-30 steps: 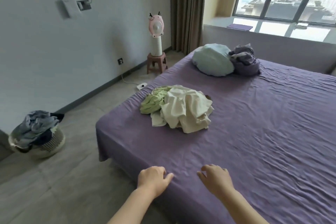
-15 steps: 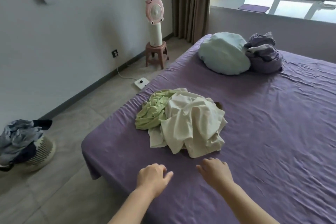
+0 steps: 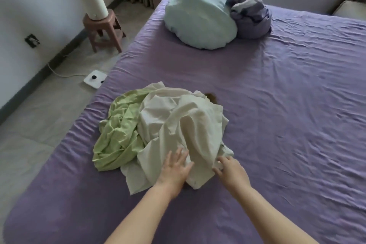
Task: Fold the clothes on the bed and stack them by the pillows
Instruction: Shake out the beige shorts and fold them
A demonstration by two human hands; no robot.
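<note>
Cream garment [image 3: 178, 125] heaped over green one [image 3: 118, 134] at near-left of bed [image 3: 277, 105]; left hand [image 3: 174, 168] flat, right hand [image 3: 231, 172] loosely spread on it; likely light, limp—grasp near hem.

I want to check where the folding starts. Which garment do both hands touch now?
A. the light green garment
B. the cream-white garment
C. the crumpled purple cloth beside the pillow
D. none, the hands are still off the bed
B: the left hand lies flat with spread fingers on the cream-white garment, and the right hand reaches its near edge; the light green garment lies untouched beside it.
</note>
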